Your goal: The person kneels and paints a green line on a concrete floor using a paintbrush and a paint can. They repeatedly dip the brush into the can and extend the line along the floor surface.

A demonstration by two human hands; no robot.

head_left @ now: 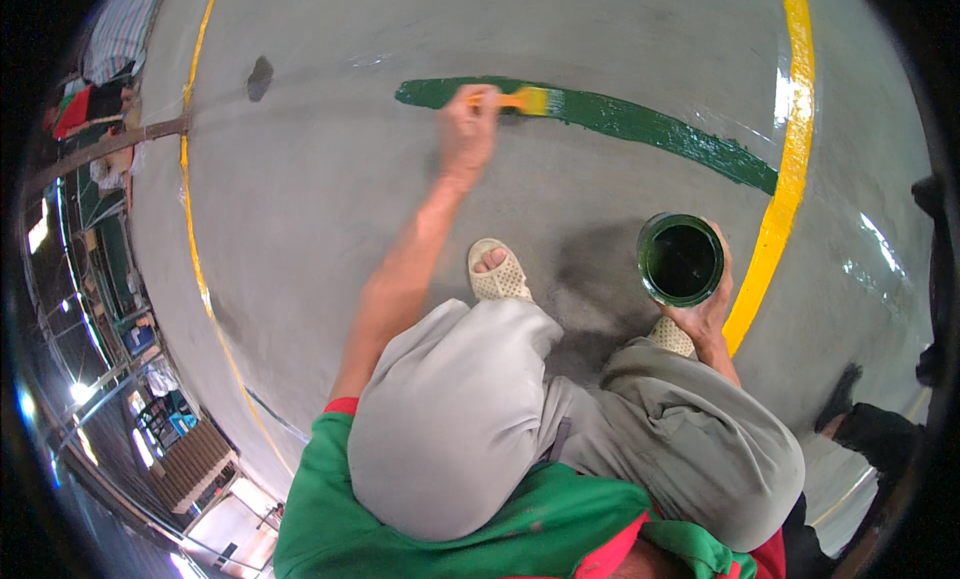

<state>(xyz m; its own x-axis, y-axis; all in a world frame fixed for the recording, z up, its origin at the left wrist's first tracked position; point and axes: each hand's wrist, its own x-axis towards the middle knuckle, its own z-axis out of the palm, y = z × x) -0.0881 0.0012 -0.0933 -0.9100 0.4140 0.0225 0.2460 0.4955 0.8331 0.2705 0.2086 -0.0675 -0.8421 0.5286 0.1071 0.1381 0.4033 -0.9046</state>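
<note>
My left hand (468,134) is closed around the handle of a paintbrush (530,101) with an orange handle and yellow-green head. Its bristles rest on a wet, dark green painted stripe (660,134) that runs across the grey floor. The stripe's right end meets a yellow floor line (790,169). In my right hand (710,304) is an open, round paint can (643,269), held from its right side and underneath above the floor. Dark green paint (683,259) shows inside it.
My feet in beige sandals (497,271) stand just below the stripe. A thinner yellow line (187,194) runs down the left, near a dark floor patch (260,79). Another person's dark-clad leg (875,434) is at lower right. Structures and clutter line the far left.
</note>
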